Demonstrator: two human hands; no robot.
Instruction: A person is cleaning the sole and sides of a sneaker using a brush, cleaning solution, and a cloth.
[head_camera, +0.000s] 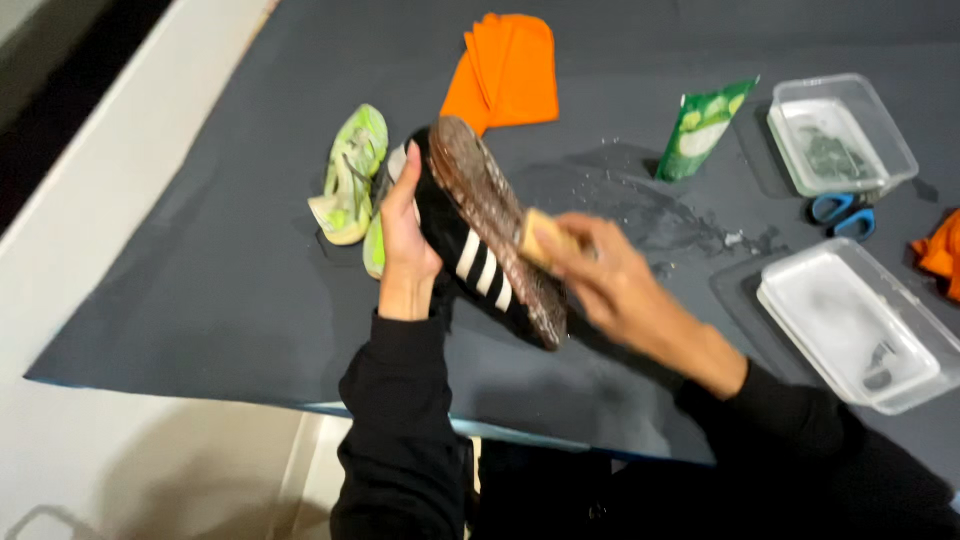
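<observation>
My left hand (403, 238) grips a black shoe with white stripes (468, 250), turned on its side so its brown dirty sole (490, 215) faces up and right. My right hand (612, 283) holds a small wooden brush (545, 238) pressed against the middle of the sole. Both arms wear black sleeves. The brush's bristles are hidden against the sole.
A grey mat (200, 260) covers the table. Light green shoes (350, 178) lie left of my left hand. An orange cloth (510, 70) lies at the back, with a green pouch (700, 128), two clear plastic tubs (840, 130) (850, 325), blue scissor handles (842, 215) and spilled water (650, 215) on the right.
</observation>
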